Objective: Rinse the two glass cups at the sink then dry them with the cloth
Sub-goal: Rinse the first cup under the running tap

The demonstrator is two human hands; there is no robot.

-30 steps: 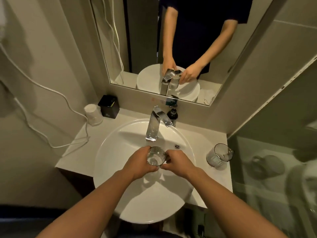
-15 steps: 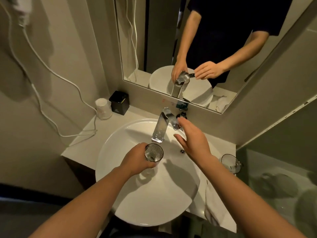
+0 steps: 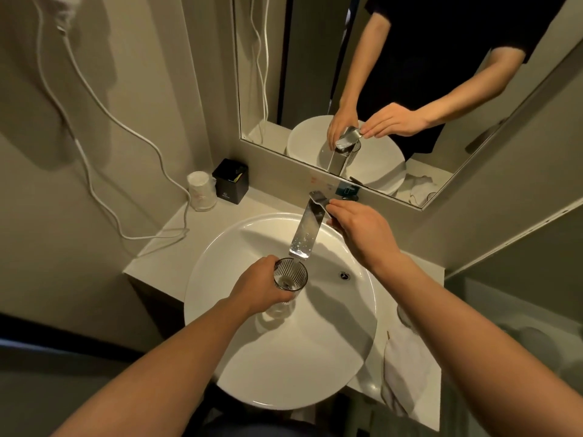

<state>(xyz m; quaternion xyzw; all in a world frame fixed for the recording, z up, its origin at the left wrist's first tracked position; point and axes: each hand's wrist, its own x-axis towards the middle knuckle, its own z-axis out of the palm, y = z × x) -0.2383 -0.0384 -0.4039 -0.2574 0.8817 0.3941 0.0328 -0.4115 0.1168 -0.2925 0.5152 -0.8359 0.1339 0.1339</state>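
My left hand (image 3: pixel 258 287) grips a ribbed glass cup (image 3: pixel 290 274) upright over the white round sink (image 3: pixel 347 373), just below the spout of the chrome tap (image 3: pixel 307 230). My right hand (image 3: pixel 362 231) rests on the tap's lever (image 3: pixel 318 197) at the back, fingers around it. No water stream is visible. A white cloth (image 3: pixel 405 370) lies on the counter to the right of the sink. The second glass cup (image 3: pixel 403 315) is mostly hidden behind my right forearm; only a bit of its rim shows.
At the back left of the counter stand a black box (image 3: pixel 230 181) and a wrapped stack of paper cups (image 3: pixel 202 190). A white cable (image 3: pixel 104 171) hangs down the left wall onto the counter. A mirror (image 3: pixel 315 58) covers the wall behind the tap.
My right hand let go of the cup and moved up and back to the tap lever. The left hand keeps the cup under the spout. The camera view shifted closer and left.
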